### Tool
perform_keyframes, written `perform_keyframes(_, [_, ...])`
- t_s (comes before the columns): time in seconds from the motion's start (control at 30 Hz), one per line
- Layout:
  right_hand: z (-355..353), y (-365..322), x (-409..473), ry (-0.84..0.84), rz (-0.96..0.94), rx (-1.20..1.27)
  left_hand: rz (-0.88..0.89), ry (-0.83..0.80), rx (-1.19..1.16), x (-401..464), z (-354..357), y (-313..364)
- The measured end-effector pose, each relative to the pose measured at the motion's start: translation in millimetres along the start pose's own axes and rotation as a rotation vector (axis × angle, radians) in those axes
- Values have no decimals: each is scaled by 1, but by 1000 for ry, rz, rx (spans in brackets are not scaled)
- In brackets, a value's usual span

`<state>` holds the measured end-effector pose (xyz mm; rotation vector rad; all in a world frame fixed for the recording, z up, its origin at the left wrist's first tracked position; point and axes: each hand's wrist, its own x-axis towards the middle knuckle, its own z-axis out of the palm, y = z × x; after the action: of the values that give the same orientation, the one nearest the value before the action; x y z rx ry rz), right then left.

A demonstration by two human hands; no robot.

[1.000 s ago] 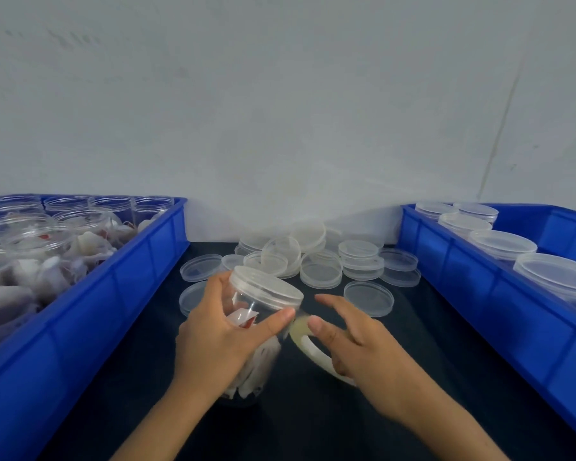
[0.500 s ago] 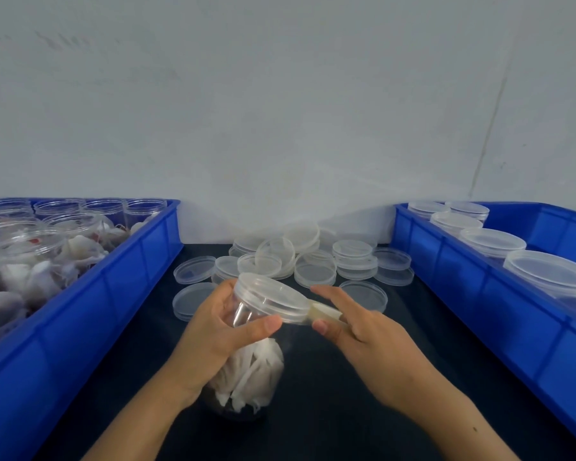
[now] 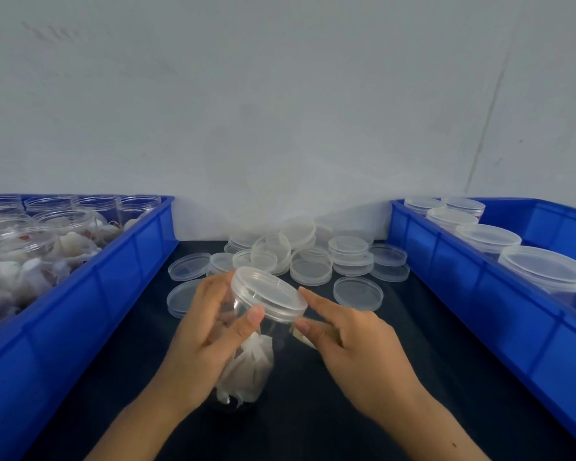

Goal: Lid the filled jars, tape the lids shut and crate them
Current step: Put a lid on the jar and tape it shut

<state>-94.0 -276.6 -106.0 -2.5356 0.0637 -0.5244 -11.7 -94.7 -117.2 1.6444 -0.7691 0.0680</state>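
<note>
- My left hand (image 3: 210, 331) grips the clear jar (image 3: 246, 354) around its upper body, thumb curled across the front just under the lid (image 3: 268, 292); jar is tilted, lid end leaning away and right, held above the dark bench (image 3: 313, 427).
- Lid sits on the jar; white pouches (image 3: 246, 371) fill the lower part.
- My right hand (image 3: 353, 347) is just right of the lid, index finger stretched toward the rim, thumb and fingers pinching a pale strip of tape (image 3: 301, 336) under the lid edge. Whether the tape touches the jar, can't tell.
- Jar base is hidden behind my left wrist; tape is mostly covered by my right fingers.
- Loose lids (image 3: 313, 261) are piled at the back of the bench against the wall, near my hands.
- Left blue crate (image 3: 113, 287) holds open filled jars, cut off at the frame edge; right blue crate (image 3: 479, 294) holds lidded jars (image 3: 486, 236), also cut off.
- Free bench is the dark strip between the crates.
</note>
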Motion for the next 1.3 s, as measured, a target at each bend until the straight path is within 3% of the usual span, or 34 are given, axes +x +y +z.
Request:
perform_keyframes(0.23, [5,-12,-9,87,-92,-193,62,154,216,-1,11,2])
perform_keyframes(0.33, [4,-13,-8,35,-66,-54,28,200,141,3,10,-1])
perform_keyframes(0.47, [-2,-10,-3,-158,158,249,-14,209,14,8,5,-5])
perform_keyframes(0.6, [-3,-13,-2,-271,140,296,-47,172,-34,11,-3,-11])
perform_keyframes(0.93, [-19,-8,-2,-79,-3,-90,-69,25,-132,17,-5,-12])
perform_keyframes(1.3, [-15,0,3,-62,-71,-115,-146,-94,-274,19,-9,-11])
